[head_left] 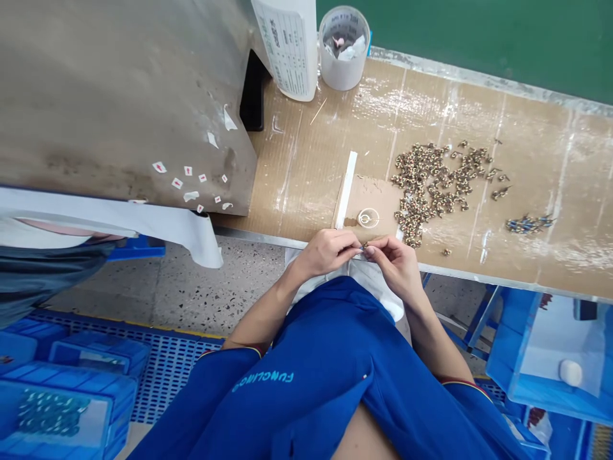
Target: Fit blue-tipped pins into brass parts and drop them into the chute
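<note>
Left hand [328, 251], right hand [396, 263], fingertips meeting in a pinched grip (both curled), bare forearms angled inward

On the cardboard-covered bench [311, 172] a translucent plastic cup [343, 48] of scraps stands beside a white labelled container [287, 45], a white strip [347, 188] lies just above a small ring [368, 218], and blue crates [57, 396] sit on the floor below a grey sticker-dotted machine housing [119, 96].
</note>
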`<state>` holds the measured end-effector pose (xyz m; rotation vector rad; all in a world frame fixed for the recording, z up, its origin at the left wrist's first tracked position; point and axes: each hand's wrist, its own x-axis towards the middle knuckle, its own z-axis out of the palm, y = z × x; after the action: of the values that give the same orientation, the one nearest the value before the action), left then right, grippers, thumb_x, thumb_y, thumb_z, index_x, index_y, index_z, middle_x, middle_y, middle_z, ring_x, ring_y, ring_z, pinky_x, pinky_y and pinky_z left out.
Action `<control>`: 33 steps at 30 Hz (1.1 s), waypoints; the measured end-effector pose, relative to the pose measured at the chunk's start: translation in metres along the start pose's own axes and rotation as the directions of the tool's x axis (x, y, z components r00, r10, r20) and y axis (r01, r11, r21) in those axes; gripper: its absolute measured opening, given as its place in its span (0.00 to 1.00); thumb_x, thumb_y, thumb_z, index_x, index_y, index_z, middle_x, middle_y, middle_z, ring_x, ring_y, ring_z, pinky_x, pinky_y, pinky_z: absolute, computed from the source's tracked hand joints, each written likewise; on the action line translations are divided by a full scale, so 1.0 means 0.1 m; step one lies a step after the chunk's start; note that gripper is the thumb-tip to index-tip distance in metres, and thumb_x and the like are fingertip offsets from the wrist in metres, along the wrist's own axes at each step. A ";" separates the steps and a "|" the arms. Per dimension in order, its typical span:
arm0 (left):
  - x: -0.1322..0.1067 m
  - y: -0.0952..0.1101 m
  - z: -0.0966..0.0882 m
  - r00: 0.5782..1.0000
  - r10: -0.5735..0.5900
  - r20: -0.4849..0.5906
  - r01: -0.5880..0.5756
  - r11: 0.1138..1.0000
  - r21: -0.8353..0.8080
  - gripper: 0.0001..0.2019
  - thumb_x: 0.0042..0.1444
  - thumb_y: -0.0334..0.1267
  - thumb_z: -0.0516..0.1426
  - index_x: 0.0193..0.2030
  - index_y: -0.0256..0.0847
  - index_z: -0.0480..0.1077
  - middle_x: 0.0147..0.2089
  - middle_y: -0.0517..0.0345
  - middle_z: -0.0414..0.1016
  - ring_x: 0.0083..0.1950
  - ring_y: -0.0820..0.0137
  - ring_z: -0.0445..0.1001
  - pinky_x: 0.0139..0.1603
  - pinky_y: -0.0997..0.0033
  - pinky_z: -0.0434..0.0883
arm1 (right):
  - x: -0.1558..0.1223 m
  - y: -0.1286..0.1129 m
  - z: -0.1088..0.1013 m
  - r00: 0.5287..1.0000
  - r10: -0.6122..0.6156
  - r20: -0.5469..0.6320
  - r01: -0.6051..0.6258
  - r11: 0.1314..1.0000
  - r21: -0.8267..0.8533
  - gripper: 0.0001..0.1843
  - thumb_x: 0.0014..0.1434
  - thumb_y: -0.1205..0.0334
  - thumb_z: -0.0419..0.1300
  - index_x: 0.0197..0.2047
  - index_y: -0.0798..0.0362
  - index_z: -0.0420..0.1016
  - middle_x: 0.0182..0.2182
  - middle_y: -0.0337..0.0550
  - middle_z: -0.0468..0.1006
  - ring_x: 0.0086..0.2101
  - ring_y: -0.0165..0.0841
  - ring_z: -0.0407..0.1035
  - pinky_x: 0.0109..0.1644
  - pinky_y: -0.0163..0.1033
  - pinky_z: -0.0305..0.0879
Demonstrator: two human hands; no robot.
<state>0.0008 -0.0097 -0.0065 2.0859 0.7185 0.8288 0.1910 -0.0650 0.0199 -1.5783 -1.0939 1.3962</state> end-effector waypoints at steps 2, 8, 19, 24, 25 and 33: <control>0.01 0.00 -0.01 1.000 0.018 -0.001 -0.018 1.000 -0.013 0.12 0.70 0.38 0.54 0.34 0.36 0.72 0.30 0.56 0.76 0.30 0.72 0.74 0.34 0.74 0.69 | 0.01 -0.03 0.00 1.000 -0.003 0.020 0.003 1.000 0.018 0.24 0.54 0.37 0.69 0.33 0.51 0.78 0.27 0.42 0.80 0.28 0.32 0.73 0.32 0.38 0.71; 0.00 0.00 -0.02 0.998 -0.012 0.057 0.011 1.000 0.009 0.12 0.70 0.37 0.53 0.34 0.37 0.71 0.30 0.56 0.76 0.31 0.71 0.74 0.35 0.73 0.69 | -0.02 -0.03 0.07 0.998 -0.064 0.001 0.064 0.997 -0.044 0.22 0.57 0.39 0.67 0.32 0.51 0.77 0.27 0.41 0.79 0.27 0.32 0.71 0.30 0.37 0.68; 0.01 0.00 -0.08 0.997 -0.006 0.083 0.009 0.999 -0.033 0.10 0.67 0.31 0.54 0.33 0.37 0.70 0.29 0.57 0.75 0.30 0.72 0.71 0.33 0.73 0.66 | 0.05 -0.04 0.04 0.986 -0.107 0.124 0.121 0.986 -0.113 0.17 0.60 0.46 0.65 0.29 0.49 0.72 0.27 0.40 0.78 0.29 0.33 0.71 0.34 0.38 0.67; 0.00 0.03 -0.05 0.996 -0.069 0.062 0.071 0.997 -0.032 0.08 0.66 0.30 0.54 0.34 0.37 0.70 0.31 0.58 0.75 0.31 0.72 0.71 0.34 0.74 0.66 | -0.03 0.01 0.19 0.988 -0.147 -0.044 0.139 0.980 -0.141 0.16 0.62 0.48 0.64 0.30 0.49 0.72 0.27 0.40 0.78 0.29 0.33 0.72 0.36 0.39 0.69; 0.00 0.03 -0.05 0.995 -0.074 0.061 0.076 0.997 -0.030 0.08 0.66 0.30 0.54 0.34 0.37 0.70 0.31 0.57 0.75 0.31 0.72 0.71 0.34 0.74 0.66 | -0.05 0.01 0.20 0.986 -0.156 -0.065 0.146 0.980 -0.139 0.15 0.62 0.48 0.64 0.30 0.49 0.72 0.27 0.40 0.78 0.29 0.33 0.72 0.36 0.39 0.70; 0.02 0.01 -0.07 0.998 -0.025 0.053 0.028 0.998 -0.060 0.07 0.67 0.31 0.56 0.36 0.36 0.73 0.32 0.56 0.77 0.32 0.73 0.74 0.34 0.75 0.68 | 0.02 0.05 0.08 0.997 -0.064 0.032 0.064 0.998 0.011 0.21 0.56 0.40 0.68 0.32 0.50 0.75 0.29 0.42 0.82 0.29 0.33 0.74 0.35 0.39 0.72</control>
<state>-0.0027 -0.0056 -0.0016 2.0323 0.6834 0.7691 0.1842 -0.0650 0.0135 -1.5055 -1.1450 1.3863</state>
